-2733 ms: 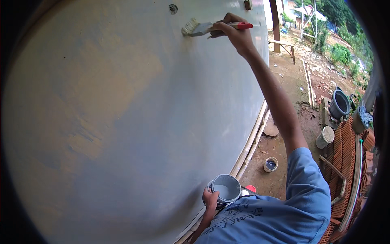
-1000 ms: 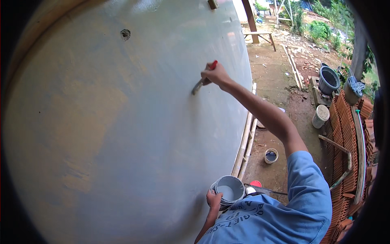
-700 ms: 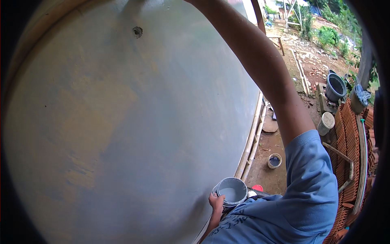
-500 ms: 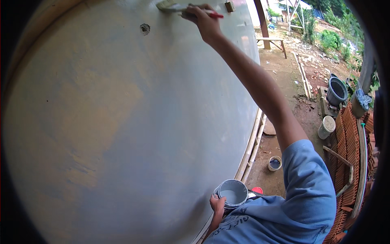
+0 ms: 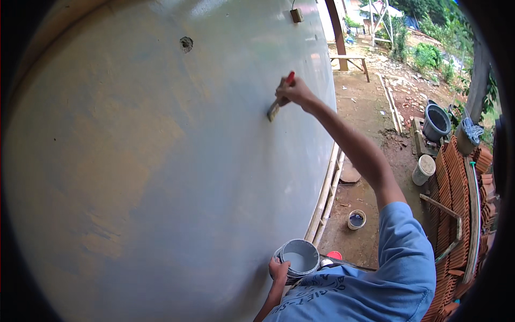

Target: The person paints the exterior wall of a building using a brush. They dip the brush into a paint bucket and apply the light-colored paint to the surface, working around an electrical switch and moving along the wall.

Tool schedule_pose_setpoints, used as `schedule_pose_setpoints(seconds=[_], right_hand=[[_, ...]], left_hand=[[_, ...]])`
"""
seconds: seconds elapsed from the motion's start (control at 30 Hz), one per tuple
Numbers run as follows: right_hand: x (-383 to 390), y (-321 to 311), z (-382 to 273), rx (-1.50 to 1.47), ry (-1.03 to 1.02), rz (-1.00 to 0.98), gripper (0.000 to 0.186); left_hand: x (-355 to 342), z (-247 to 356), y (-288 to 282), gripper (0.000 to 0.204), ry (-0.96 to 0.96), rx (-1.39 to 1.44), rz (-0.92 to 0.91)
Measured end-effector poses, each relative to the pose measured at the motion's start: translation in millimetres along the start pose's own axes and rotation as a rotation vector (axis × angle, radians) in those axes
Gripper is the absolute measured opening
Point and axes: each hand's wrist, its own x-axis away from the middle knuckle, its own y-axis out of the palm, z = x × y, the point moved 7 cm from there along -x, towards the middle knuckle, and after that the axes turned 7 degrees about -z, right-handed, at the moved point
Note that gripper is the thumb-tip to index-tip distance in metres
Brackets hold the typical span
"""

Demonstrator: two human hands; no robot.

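Dark lettering (image 5: 323, 293) on blue shirt (image 5: 405, 249); partly creased

Head-worn fisheye, looking down, close to wall (image 5: 214, 204), ground (image 5: 359, 96) farther off, right.

From where I stand, I count one wall (image 5: 177, 209), with one hole (image 5: 186, 44) and one small block (image 5: 296, 15) on it and one brush (image 5: 273, 111) at its face. Buckets and tubs make five that I can tell apart: a grey pail (image 5: 308, 248) just beside the wall, then, farther right of it, a small pale pail (image 5: 355, 226), a lidded white bucket (image 5: 422, 172), a dark tub (image 5: 437, 121) and a cord-filled pot (image 5: 464, 144). Also right of the wall: one bench (image 5: 349, 57), two bamboo poles (image 5: 316, 214) along its foot, and roof tiles (image 5: 451, 185) too many to count
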Motion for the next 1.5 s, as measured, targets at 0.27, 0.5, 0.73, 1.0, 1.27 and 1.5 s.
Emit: schedule_pose_setpoints(seconds=[0.27, 0.5, 0.73, 1.0, 1.27, 1.5], right_hand=[[-117, -40, -321, -0.253, -0.808, 0.089, 0.012], [-67, 1, -113, -0.642, -0.620, 0.070, 0.016], [176, -28, 232, -0.124, 0.351, 0.002, 0.019], [36, -19, 85, -0.104, -0.052, -0.032, 0.015], [-60, -38, -204, -0.390, -0.758, 0.019, 0.007], [10, -25, 107, -0.868, -0.362, 0.253, 0.022]], left_hand=[[16, 40, 22, 0.040, -0.058, 0.121, 0.010], [23, 23, 4, 0.036, -0.058, 0.124, 0.119], [12, 6, 14, 0.036, -0.104, -0.008, -0.002], [21, 41, 7, 0.042, -0.054, 0.033, -0.022], [37, 59, 14, 0.043, 0.049, 0.147, 0.053], [48, 61, 9, 0.044, -0.074, 0.119, 0.033]])
